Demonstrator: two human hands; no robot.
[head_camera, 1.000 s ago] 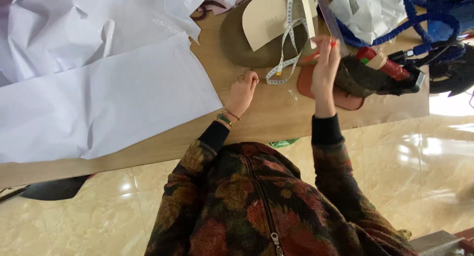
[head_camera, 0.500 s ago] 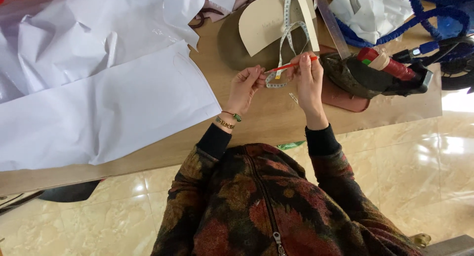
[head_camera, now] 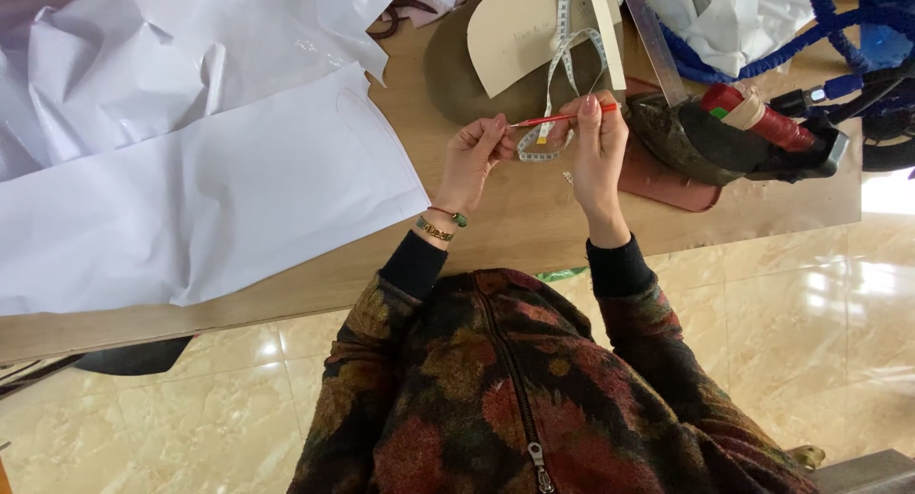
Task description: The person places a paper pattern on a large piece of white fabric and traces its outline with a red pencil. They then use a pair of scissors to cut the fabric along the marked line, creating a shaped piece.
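Above the wooden worktop [head_camera: 496,218], the left hand [head_camera: 474,156] and right hand [head_camera: 596,141] were both pinched shut on a thin red pencil [head_camera: 562,119], one at each end, held level between them. Just beneath it lay the looped measuring tape [head_camera: 558,70], trailing toward twelve o'clock across a cream card pattern [head_camera: 515,32]. Large white paper sheets [head_camera: 191,189] spread at nine o'clock, and a dark iron [head_camera: 724,137] sat at three o'clock.

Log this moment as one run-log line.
left hand: pinches red pencil tip | right hand: grips its other end | under it: tape measure | surface: wooden table
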